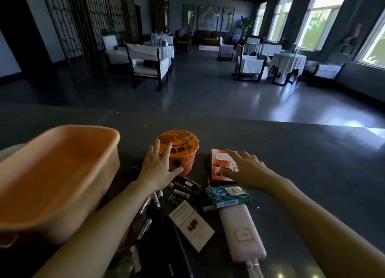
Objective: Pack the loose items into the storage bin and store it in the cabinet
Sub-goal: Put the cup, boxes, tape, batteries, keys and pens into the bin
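Note:
An empty orange storage bin (54,173) stands on the dark counter at the left. My left hand (159,167) is spread against the near left side of an orange instant-noodle cup (183,146), fingers apart and touching it. My right hand (245,169) lies flat, fingers apart, on a red and white box (218,163). Below it sit a green and blue box (228,195), a pink power bank (242,234) and a white card box (190,225). Pens, markers and small batteries (177,194) are scattered under my left forearm.
The dark counter (312,173) stretches to the right and ends at a far edge. Beyond it lies an open floor with cloth-covered tables and chairs (150,59). Windows run along the right wall. No cabinet shows in this view.

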